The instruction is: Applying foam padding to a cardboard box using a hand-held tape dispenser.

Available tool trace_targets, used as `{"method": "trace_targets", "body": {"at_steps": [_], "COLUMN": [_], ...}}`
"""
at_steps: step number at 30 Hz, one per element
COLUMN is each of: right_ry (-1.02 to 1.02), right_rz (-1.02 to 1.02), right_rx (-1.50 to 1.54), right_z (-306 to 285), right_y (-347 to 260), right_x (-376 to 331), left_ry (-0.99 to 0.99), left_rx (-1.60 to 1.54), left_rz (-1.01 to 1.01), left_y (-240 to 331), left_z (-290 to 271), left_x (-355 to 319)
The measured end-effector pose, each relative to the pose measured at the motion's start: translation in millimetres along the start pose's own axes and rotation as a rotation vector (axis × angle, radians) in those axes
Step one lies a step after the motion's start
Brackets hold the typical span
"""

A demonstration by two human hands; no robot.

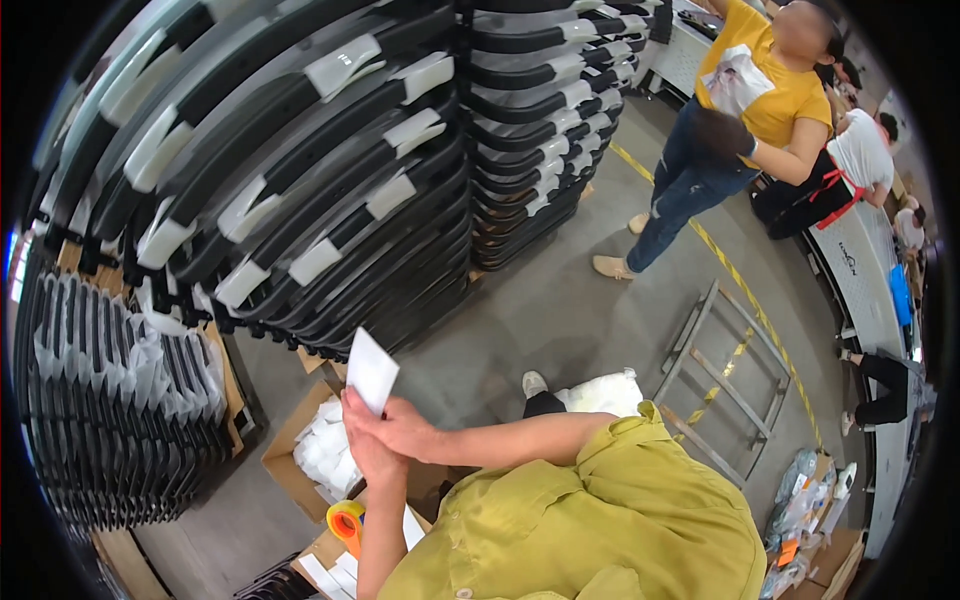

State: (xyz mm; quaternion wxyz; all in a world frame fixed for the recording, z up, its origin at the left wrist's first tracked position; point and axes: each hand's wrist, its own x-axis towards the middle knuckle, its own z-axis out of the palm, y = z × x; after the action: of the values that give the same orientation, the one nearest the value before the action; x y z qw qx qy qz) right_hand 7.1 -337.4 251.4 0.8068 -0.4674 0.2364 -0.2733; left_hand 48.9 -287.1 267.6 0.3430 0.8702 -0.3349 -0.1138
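Both my hands are together in front of me, just left of the middle. A flat white rectangular sheet [373,370] stands up from them, tilted, with its lower end between my fingers. My left hand [368,450] is closed around that lower end. My right hand [408,428] crosses over it from the right, fingers closed at the same end and partly hidden. Just beyond the sheet rises a tall stack of curved black frames [400,240] with white wraps around their bars. Below my hands sits a cardboard box [285,465] of white pieces [328,450].
An orange tape roll [346,524] lies beside my left forearm. More wrapped black frames [130,440] are stacked at the left. A grey metal frame [700,370] lies on the floor at right. A person in yellow [765,100] stands by the long tables [850,260]; others work behind.
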Motion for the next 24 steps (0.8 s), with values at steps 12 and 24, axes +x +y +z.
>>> {"method": "trace_targets", "body": {"at_steps": [12,24], "right_ry": [0.272,0.725], "right_rz": [0.133,-0.181], "right_rx": [0.184,-0.184], "right_z": [-122.0,-197.6], "right_y": [-106.3,-127.0], "right_x": [55.4,34.1], "left_ry": [0.06,0.02], "left_rx": [-0.323,-0.844], "left_rz": [0.193,0.102], "left_y": [109.7,77.1], "left_z": [68.7,69.0], "left_x": [57.6,67.8]}}
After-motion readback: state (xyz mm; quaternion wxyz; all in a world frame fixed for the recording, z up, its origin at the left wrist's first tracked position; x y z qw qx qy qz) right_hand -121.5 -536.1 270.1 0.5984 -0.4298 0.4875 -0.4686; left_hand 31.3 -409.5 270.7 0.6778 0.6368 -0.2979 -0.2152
